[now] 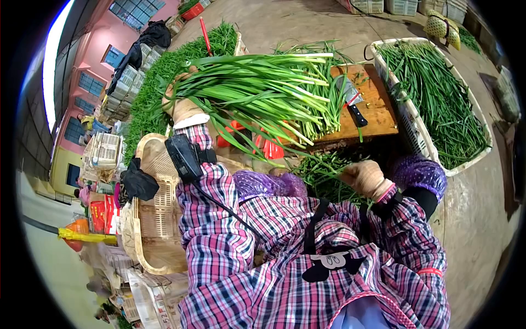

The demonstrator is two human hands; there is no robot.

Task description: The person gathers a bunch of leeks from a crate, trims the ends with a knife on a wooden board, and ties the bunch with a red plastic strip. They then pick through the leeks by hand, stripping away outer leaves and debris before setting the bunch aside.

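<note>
My left hand [181,107], in a pale glove, is closed around the leafy end of a large bunch of garlic chives [263,88], whose white stems point right over a wooden board [378,112]. Low in front of my lap, my gloved right hand [366,180] has its fingers closed on a thin chive leaf [329,169] that trails from the bunch. A wide-bladed knife [357,114] with a black handle lies on the board, beside more chives [323,123]. Red strips [269,148] hang under the bunch. Loose green leaves [323,183] lie below, between my knees.
On the right stands a white crate [416,118] full of green chives. A heap of greens [148,93] with a red stick [205,35] rises at the far left. Close on my left is a beige plastic crate [140,241]. Stacked crates [104,151] and people are farther off.
</note>
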